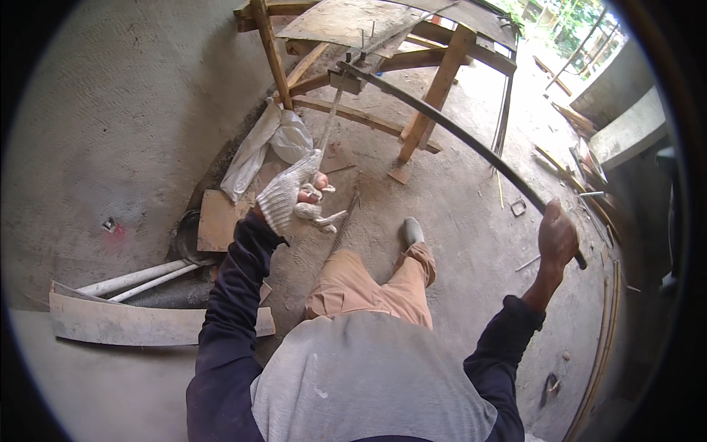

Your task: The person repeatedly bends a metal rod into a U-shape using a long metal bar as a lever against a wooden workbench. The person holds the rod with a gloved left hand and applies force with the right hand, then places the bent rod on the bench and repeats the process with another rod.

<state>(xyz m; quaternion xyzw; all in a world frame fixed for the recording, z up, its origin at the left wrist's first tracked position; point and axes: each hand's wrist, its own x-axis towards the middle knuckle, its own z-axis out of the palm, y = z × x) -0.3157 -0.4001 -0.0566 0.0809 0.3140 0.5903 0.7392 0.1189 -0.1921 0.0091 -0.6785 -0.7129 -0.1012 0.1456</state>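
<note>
My left hand [289, 194], in a worn white knit glove with bare fingertips showing, is closed round a thin metal rod [333, 118]. From the hand the rod runs up to the near edge of a wooden workbench [324, 26], where upright metal pins [362, 38] stand. My bare right hand [557, 234] grips the lower end of a long dark metal bar [471, 138]. That bar slopes up to the left, and its far end meets the rod at the bench edge, beside a small plate [346, 82]. How the two engage there is too small to tell.
White sacks [291, 138] lie near the bench's left leg. At left are a dark bucket [189, 234], pale pipes [132, 278] and a curved board [147, 321] by the wall. Scrap wood [571, 180] and long poles [605, 331] line the right side. A ribbed rod [347, 221] shows near my leg.
</note>
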